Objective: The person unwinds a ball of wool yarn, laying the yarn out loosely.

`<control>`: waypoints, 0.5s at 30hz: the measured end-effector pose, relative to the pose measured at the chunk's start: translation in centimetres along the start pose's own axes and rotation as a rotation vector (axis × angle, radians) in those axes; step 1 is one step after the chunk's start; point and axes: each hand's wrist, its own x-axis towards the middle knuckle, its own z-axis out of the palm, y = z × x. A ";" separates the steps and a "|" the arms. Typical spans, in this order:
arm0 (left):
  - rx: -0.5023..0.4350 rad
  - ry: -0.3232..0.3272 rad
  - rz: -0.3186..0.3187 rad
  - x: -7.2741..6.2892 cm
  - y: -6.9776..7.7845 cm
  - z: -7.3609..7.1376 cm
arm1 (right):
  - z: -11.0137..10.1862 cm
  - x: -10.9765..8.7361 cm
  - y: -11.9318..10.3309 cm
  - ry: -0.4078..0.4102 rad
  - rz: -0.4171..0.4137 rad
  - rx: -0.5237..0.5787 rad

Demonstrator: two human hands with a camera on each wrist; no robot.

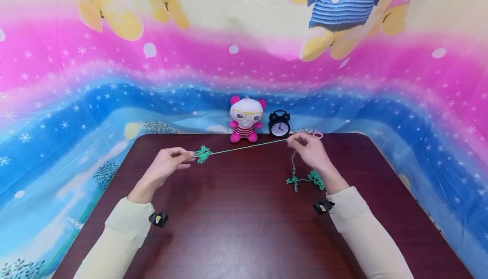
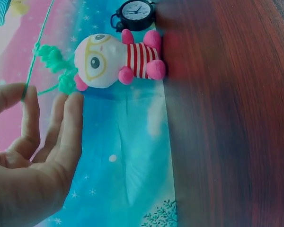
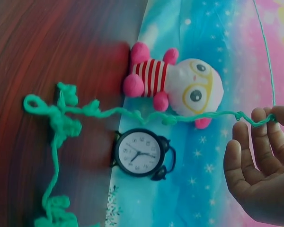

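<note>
Green yarn [image 1: 249,146] stretches taut and slightly slanted between both hands above the table. My left hand [image 1: 167,164] pinches it between thumb and index finger, the other fingers loosely extended. Just beside those fingertips sits a knotted green clump [image 2: 57,59]. My right hand [image 1: 310,149] pinches the line's other end between thumb and fingertip. From that pinch a crinkled strand [image 3: 146,116] hangs down to a looped knot [image 3: 61,118], with a further knotted bunch [image 1: 316,179] beyond it, near the right wrist.
A pink and white plush bear [image 1: 245,120] with yellow glasses sits at the table's back edge. To its right stands a black twin-bell alarm clock [image 1: 279,124]. A pink ring-shaped piece [image 1: 318,135] shows behind my right hand. Patterned cloth [image 1: 228,75] surrounds the dark wooden table [image 1: 244,228].
</note>
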 end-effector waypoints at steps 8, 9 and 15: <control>-0.002 0.076 -0.062 -0.3 0.2 -0.3 | -1.3 -0.3 0.7 0.030 0.034 -0.016; -0.004 0.081 -0.069 -0.3 0.2 -0.4 | -1.4 -0.3 0.8 0.038 0.035 -0.018; -0.016 0.110 -0.086 -0.3 0.2 -0.7 | -2.6 -0.5 1.7 0.069 0.067 0.016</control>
